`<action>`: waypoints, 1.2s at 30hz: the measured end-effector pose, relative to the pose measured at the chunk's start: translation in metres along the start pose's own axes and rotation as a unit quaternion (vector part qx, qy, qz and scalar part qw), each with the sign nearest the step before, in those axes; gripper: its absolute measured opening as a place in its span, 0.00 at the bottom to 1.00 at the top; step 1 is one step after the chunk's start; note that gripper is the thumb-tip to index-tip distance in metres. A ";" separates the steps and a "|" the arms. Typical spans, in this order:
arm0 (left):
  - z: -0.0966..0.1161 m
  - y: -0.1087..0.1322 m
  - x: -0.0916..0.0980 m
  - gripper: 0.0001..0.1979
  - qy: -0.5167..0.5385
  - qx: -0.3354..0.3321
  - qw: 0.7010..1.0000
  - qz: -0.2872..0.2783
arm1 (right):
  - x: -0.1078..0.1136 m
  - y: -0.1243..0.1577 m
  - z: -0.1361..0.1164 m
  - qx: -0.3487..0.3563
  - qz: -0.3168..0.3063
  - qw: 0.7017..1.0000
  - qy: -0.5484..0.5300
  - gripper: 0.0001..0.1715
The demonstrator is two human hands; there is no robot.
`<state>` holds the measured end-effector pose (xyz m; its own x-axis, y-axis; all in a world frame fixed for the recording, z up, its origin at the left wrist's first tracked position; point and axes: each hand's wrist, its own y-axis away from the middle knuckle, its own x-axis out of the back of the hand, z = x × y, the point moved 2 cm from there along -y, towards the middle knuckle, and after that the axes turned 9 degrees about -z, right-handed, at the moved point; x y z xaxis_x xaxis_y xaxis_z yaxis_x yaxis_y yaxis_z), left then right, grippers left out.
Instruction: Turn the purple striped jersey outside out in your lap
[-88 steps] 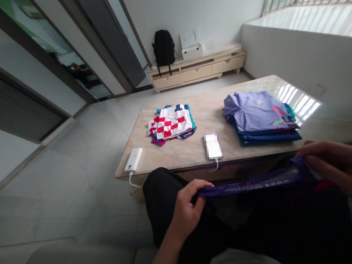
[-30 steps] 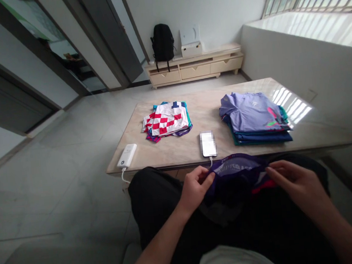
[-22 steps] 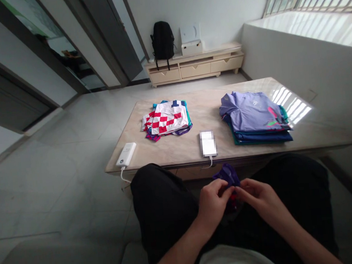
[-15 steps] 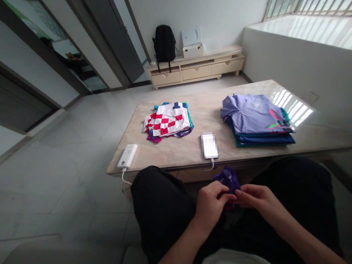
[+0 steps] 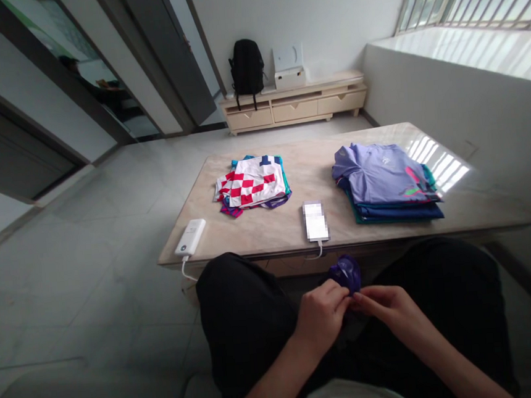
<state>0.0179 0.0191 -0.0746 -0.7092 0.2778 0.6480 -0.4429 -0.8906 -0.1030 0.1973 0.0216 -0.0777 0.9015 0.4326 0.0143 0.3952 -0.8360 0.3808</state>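
I sit with my knees at the edge of a low marble table. My left hand and my right hand meet over my lap, both pinching a dark purple garment bunched into a small fold between them. Most of the garment hangs hidden between my legs. On the table, a red-and-white checkered shirt tops a small pile at the left. A stack of folded shirts with a lilac one on top lies at the right.
A phone on a cable and a white power bank lie near the table's front edge. A low cabinet with a black backpack and a white box stands by the far wall.
My hands, earlier wide apart holding the purple garment stretched out, have come together at the middle. The garment is now bunched between them and sits slightly lower.
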 end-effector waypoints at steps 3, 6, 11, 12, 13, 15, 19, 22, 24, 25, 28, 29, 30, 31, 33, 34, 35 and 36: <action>0.002 0.000 0.004 0.06 0.023 0.006 1.000 0.017 | 0.013 0.002 -0.007 0.015 0.007 0.991 0.132 0.27; 0.007 -0.001 0.007 0.05 0.056 -0.003 0.998 0.040 | 0.028 0.004 -0.019 0.112 0.051 0.957 0.264 0.28; 0.014 -0.004 0.007 0.03 0.119 -0.044 0.991 0.040 | 0.034 0.003 -0.029 0.220 -0.057 0.900 0.371 0.35; 0.014 -0.004 0.006 0.03 0.127 -0.053 0.990 0.038 | 0.033 0.003 -0.030 0.227 -0.067 0.892 0.386 0.32; 0.013 -0.004 0.005 0.03 0.133 -0.061 0.989 0.036 | 0.032 0.002 -0.030 0.234 -0.072 0.883 0.399 0.29; 0.011 -0.002 0.004 0.03 0.142 -0.080 0.986 0.036 | 0.031 0.001 -0.032 0.259 -0.073 0.867 0.419 0.26; 0.005 0.001 0.004 0.06 0.144 -0.120 0.981 0.053 | 0.028 -0.001 -0.040 0.316 -0.083 0.837 0.438 0.29; 0.004 0.002 0.004 0.07 0.136 -0.144 0.978 0.068 | 0.027 -0.003 -0.044 0.334 -0.095 0.820 0.456 0.29; 0.004 0.001 0.005 0.07 0.137 -0.143 0.977 0.079 | 0.026 -0.004 -0.044 0.348 -0.083 0.808 0.468 0.27; 0.005 0.001 0.005 0.07 0.138 -0.139 0.977 0.085 | 0.026 -0.004 -0.044 0.355 -0.073 0.803 0.473 0.25; 0.005 0.000 0.006 0.05 0.140 -0.127 0.978 0.093 | 0.026 -0.004 -0.044 0.364 -0.055 0.796 0.480 0.13; 0.005 -0.001 0.006 0.04 0.139 -0.125 0.978 0.092 | 0.027 -0.003 -0.044 0.364 -0.052 0.796 0.481 0.09; 0.005 -0.001 0.006 0.04 0.136 -0.125 0.979 0.090 | 0.027 -0.002 -0.044 0.365 -0.048 0.796 0.480 0.06; 0.006 -0.001 0.006 0.04 0.134 -0.124 0.979 0.091 | 0.028 -0.001 -0.045 0.367 -0.043 0.797 0.478 0.04; 0.007 -0.002 0.007 0.04 0.129 -0.126 0.979 0.097 | 0.029 0.000 -0.046 0.373 -0.037 0.798 0.472 0.03; 0.008 -0.002 0.007 0.04 0.128 -0.125 0.979 0.102 | 0.030 0.001 -0.046 0.378 -0.036 0.798 0.468 0.03; 0.009 -0.003 0.007 0.04 0.129 -0.121 0.978 0.108 | 0.030 0.001 -0.047 0.383 -0.035 0.798 0.463 0.03; 0.010 -0.003 0.007 0.03 0.133 -0.115 0.978 0.114 | 0.030 0.001 -0.047 0.389 -0.033 0.799 0.458 0.03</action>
<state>0.0196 0.0204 -0.0627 -0.9081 0.1922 0.3720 -0.3463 -0.8441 -0.4093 0.2167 0.0494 -0.0330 0.5073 0.2515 0.8242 0.7475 -0.6043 -0.2757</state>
